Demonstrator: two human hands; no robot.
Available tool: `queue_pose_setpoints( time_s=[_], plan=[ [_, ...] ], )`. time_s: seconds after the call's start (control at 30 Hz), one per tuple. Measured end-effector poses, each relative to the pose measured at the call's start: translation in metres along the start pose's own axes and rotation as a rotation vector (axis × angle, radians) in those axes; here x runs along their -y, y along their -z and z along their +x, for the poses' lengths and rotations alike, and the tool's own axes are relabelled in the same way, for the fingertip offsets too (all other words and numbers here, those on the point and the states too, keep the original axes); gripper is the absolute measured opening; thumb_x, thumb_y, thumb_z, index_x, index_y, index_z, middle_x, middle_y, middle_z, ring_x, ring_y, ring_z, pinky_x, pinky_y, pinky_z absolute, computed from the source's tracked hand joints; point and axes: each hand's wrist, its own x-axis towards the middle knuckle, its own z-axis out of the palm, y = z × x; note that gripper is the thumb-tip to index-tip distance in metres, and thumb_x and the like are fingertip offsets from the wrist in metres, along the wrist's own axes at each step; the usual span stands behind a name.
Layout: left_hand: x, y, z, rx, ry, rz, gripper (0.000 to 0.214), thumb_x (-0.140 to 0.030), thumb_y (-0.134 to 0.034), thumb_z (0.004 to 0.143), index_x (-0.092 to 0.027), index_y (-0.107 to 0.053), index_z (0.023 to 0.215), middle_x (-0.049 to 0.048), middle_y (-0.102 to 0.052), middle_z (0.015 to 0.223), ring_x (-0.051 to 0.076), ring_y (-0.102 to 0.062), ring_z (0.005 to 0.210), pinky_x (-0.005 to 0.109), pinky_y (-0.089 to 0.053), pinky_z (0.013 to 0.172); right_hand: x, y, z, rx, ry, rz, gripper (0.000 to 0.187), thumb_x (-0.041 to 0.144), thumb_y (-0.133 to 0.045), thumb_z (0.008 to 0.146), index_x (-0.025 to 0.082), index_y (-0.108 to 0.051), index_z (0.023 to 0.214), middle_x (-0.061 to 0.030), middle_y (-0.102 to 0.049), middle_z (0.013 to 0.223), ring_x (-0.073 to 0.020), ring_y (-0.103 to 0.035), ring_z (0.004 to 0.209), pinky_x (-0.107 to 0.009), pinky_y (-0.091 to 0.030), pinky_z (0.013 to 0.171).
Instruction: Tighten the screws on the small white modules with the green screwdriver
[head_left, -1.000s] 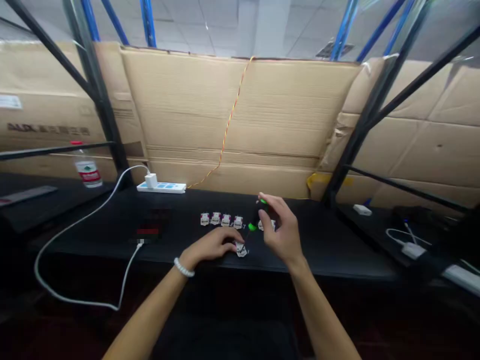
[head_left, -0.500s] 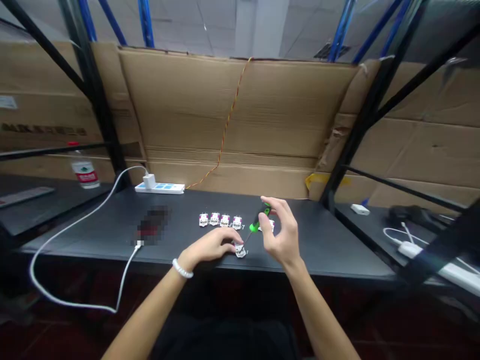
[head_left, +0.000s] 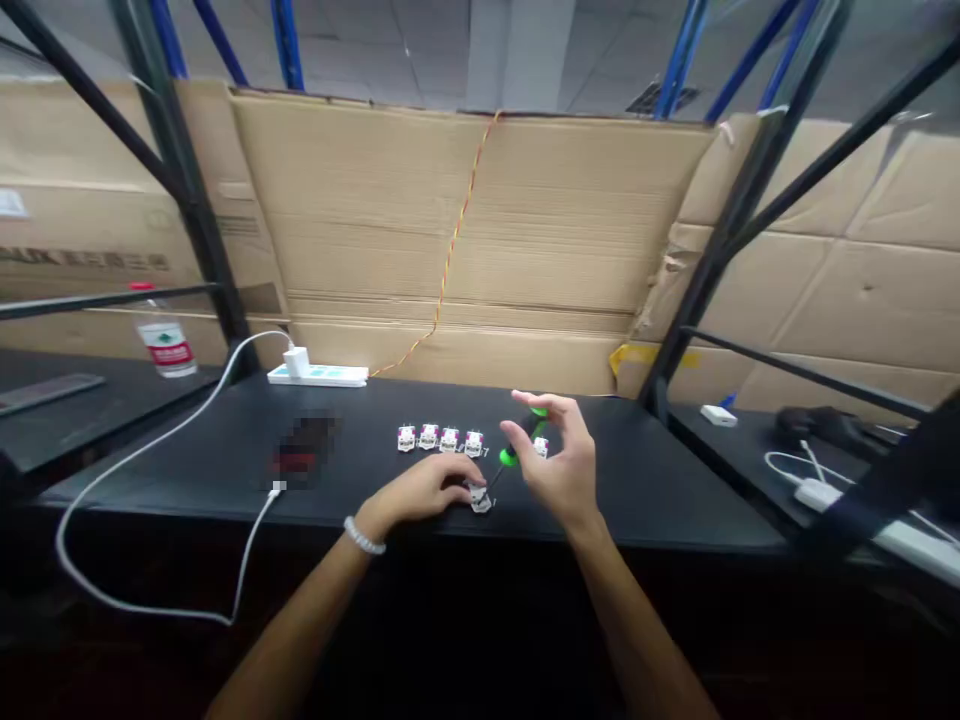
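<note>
My left hand (head_left: pixel 422 490) lies on the black table (head_left: pixel 225 470), fingers pinched on a small white part (head_left: pixel 481 500) near the front edge. My right hand (head_left: pixel 559 460) holds a small screwdriver (head_left: pixel 519 443) with a black and green handle, tilted, its tip down on that part. Behind it a row of several small white and pink parts (head_left: pixel 439 439) stands on the table, with one more (head_left: pixel 541 446) by my right fingers.
A white power strip (head_left: pixel 319 375) with a charger and white cable (head_left: pixel 150 450) lies at the back left. A blurred dark object (head_left: pixel 302 453) sits left of the parts. A water bottle (head_left: pixel 164 338) stands far left. Cardboard sheets (head_left: pixel 480 230) and black rack posts (head_left: pixel 697 290) close the back.
My right hand's fingers have shifted round the screwdriver handle, as in turning it. My left hand stays on the small part. The view has moved slightly.
</note>
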Motion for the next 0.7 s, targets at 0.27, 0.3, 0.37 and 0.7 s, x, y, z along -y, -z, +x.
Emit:
queue_pose_setpoints(
  time_s=[0.27, 0.3, 0.37, 0.7],
  plan=[
    [-0.0007, 0.0003, 0.0001, 0.005, 0.002, 0.013, 0.017, -0.021, -0.073, 0.096, -0.021, -0.078, 0.111, 0.0078, -0.078, 0.122, 0.025, -0.071, 0.117, 0.037, -0.051, 0.110, -0.0047, 0.0035, -0.0017, 0.090, -0.016, 0.058, 0.022, 0.028, -0.059, 0.103, 0.026, -0.057, 0.124, -0.0154, -0.063, 0.148, -0.0277, -0.065, 0.131, -0.048, -0.058, 0.100],
    [-0.0006, 0.0002, -0.0001, 0.003, 0.002, 0.012, 0.016, -0.021, -0.073, 0.096, -0.021, -0.078, 0.111, 0.0076, -0.078, 0.122, 0.025, -0.071, 0.116, 0.037, -0.051, 0.109, -0.0056, 0.0042, -0.0010, 0.054, 0.007, 0.016, 0.022, 0.029, -0.063, 0.101, 0.025, -0.061, 0.122, -0.0151, -0.063, 0.144, -0.0281, -0.065, 0.128, -0.047, -0.059, 0.098],
    [-0.0004, 0.0002, -0.0004, 0.005, -0.006, 0.009, 0.016, -0.022, -0.073, 0.096, -0.021, -0.078, 0.111, 0.0076, -0.078, 0.121, 0.024, -0.071, 0.115, 0.037, -0.052, 0.108, -0.0065, 0.0048, 0.0003, -0.016, 0.030, -0.064, 0.025, 0.032, -0.072, 0.096, 0.024, -0.070, 0.119, -0.0124, -0.064, 0.130, -0.0252, -0.068, 0.109, -0.043, -0.060, 0.088],
    [-0.0016, 0.0007, 0.0000, 0.005, -0.021, 0.009, 0.014, -0.022, -0.072, 0.096, -0.019, -0.078, 0.109, 0.0086, -0.077, 0.121, 0.024, -0.071, 0.115, 0.036, -0.051, 0.109, 0.0032, 0.0050, -0.0009, 0.055, 0.093, -0.080, 0.035, 0.021, -0.055, 0.101, 0.022, -0.068, 0.133, -0.0113, -0.069, 0.122, -0.0249, -0.067, 0.107, -0.040, -0.059, 0.087]
  ],
)
